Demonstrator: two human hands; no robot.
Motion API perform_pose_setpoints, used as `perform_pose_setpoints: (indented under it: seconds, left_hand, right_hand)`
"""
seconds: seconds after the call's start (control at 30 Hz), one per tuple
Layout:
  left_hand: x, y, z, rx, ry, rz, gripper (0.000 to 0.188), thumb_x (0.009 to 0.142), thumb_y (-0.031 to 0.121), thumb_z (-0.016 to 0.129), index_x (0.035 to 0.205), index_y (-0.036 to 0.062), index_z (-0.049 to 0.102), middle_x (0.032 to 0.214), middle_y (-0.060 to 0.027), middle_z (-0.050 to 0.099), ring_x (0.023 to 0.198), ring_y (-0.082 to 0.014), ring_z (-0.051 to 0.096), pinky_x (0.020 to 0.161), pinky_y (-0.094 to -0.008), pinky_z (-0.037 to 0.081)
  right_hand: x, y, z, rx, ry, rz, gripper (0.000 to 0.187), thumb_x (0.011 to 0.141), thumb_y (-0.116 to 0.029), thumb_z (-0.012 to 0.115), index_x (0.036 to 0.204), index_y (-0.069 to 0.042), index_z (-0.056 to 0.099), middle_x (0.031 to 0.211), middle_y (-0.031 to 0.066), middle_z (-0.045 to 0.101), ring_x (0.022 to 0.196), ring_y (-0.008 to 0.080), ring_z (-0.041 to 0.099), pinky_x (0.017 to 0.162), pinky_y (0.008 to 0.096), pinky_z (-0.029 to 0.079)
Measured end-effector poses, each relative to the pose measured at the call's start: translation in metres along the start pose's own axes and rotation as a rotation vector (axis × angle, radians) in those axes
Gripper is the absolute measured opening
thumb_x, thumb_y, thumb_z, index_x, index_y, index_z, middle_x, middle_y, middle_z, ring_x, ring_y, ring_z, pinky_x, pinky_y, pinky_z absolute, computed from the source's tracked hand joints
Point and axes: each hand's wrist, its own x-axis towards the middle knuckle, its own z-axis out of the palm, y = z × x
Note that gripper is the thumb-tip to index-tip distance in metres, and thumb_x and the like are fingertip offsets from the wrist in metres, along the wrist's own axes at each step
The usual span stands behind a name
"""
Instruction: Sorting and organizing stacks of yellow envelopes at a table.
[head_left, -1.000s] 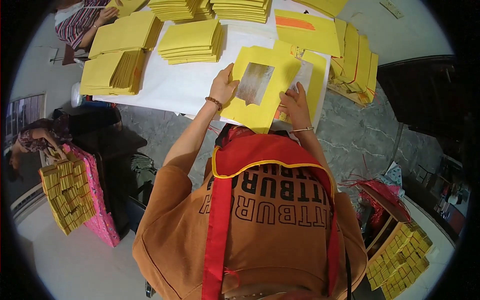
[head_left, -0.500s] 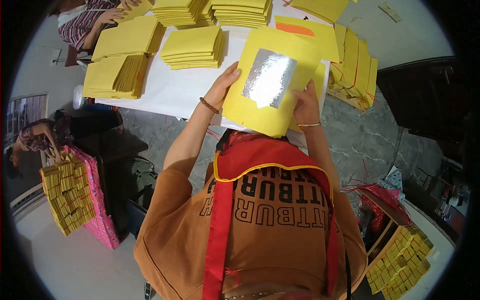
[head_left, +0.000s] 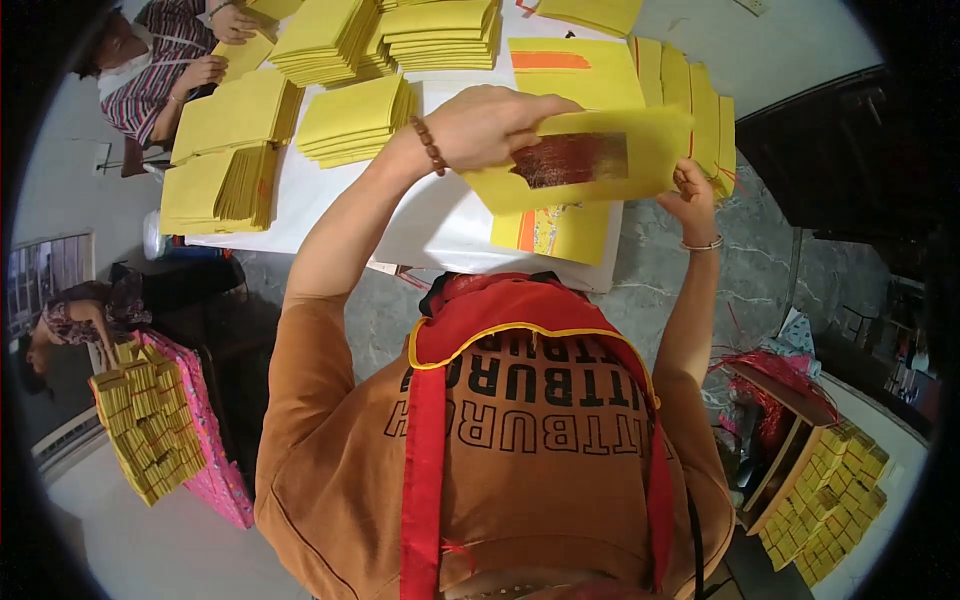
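Observation:
Over the near edge of the table I hold a yellow paper sheet or thin stack (head_left: 655, 145) with a shiny foil rectangle, dark and reddish at this angle. My left hand (head_left: 495, 125) grips its left end, the fingers bent over the upper edge. At its lower right corner, my right hand (head_left: 690, 195) closes on the paper with curled fingers. Beneath it lies another yellow sheet (head_left: 575, 235) with an orange band and a coloured print, partly covered. Just beyond lies a yellow sheet with an orange stripe (head_left: 550, 60).
Stacks of folded yellow paper (head_left: 355, 115) stand on the white-covered table (head_left: 330, 205). More bundles (head_left: 690, 80) stand beyond its right edge. A co-worker's hands (head_left: 205, 70) handle paper at the far left. Tied bundles (head_left: 150, 430) and a crate-side pile (head_left: 825, 495) flank me.
The yellow paper has turned from upright to sideways and tilted, its foil going from bright to dark. My left hand moved up and over its edge; my right hand moved outward to the right.

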Motion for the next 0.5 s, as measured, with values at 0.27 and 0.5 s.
perform_pose_setpoints:
  seconds: [0.27, 0.5]
  left_hand:
    - [0.009, -0.008, -0.004, 0.118, -0.047, 0.153, 0.068, 0.069, 0.022, 0.067, 0.127, 0.0164, 0.033, 0.088, -0.0119, 0.059, 0.083, -0.027, 0.057, 0.069, -0.0345, 0.045]
    - [-0.027, -0.108, 0.06, -1.051, 0.325, 0.152, 0.109, 0.056, 0.026, 0.078, 0.136, 0.0216, 0.004, 0.123, -0.0132, 0.042, 0.114, -0.0236, 0.041, 0.093, -0.0357, 0.033]
  right_hand:
    - [-0.011, 0.029, 0.038, 0.201, 0.239, 0.102, 0.027, 0.071, 0.002, 0.062, 0.097, -0.001, 0.055, 0.09, 0.0024, 0.059, 0.08, 0.0102, 0.055, 0.069, 0.0237, 0.045]
    - [-0.022, 0.031, 0.044, 0.326, 0.282, 0.099, 0.024, 0.07, 0.002, 0.063, 0.093, -0.002, 0.058, 0.087, 0.003, 0.06, 0.077, 0.011, 0.056, 0.068, 0.0233, 0.046]
